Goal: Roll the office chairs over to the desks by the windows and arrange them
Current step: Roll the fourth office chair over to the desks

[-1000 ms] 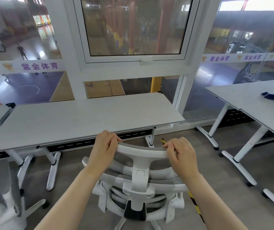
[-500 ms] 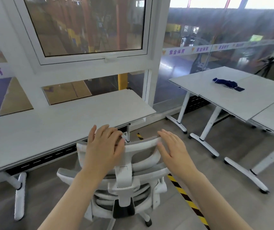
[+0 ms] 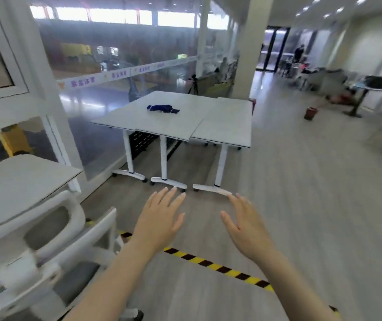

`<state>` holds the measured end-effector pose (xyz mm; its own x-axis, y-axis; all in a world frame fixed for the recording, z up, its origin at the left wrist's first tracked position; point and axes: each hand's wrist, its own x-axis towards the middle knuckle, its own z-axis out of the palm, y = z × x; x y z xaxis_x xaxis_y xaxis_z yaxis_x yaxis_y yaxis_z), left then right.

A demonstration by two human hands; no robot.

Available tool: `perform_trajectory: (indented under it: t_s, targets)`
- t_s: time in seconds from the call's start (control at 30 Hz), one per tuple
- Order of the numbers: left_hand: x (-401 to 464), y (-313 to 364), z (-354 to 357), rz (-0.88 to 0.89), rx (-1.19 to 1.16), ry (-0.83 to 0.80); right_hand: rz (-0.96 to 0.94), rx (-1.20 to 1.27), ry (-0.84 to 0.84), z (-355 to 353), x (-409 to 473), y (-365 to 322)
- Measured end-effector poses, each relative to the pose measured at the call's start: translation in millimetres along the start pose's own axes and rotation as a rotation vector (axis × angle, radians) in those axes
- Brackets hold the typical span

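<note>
A white office chair with a grey mesh back stands at the lower left, pushed up to the white desk by the window. My left hand hovers in the air to the right of the chair, fingers straight and spread, touching nothing. My right hand floats beside it, also flat and empty. Both hands are over bare floor, apart from the chair.
A cluster of white desks on wheeled legs stands ahead, with a blue cloth on top. Yellow-black tape crosses the floor. A pillar, a small red bin and blurred furniture lie further right.
Both hands have let go of the chair's headrest and lifted off it. My view has swung right, so the chair and its desk now sit at the left edge.
</note>
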<state>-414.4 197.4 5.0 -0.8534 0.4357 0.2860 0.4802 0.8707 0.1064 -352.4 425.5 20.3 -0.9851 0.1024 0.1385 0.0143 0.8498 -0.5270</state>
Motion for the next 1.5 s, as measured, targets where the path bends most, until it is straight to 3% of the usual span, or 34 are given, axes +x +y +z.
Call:
perform_trajectory:
  t_s: [0.3,0.6,1.03,1.3,1.5]
  targets:
    - [-41.3,262.8,23.2,0.433,-0.192,-0.067,0.450,-0.055,0.280,-133.6,-250.2,156.7]
    - [-149.3,534.9,34.1,0.866,-0.410,-0.206,0.895,-0.116,0.570,-224.6,-541.3,242.6]
    - [-318.9,893.3,32.5,1.581,-0.516,-0.356,1.515,-0.167,1.003,-285.6,-873.2,301.2]
    - [-429.9,1085.7,9.1,1.851,-0.614,-0.439,1.778,-0.172,1.161,-320.3,-1013.2,318.5]
    - [-533.5,1185.4,-11.1,2.006,-0.690,-0.549,1.912,-0.216,1.305,-332.3,-1107.6,313.8]
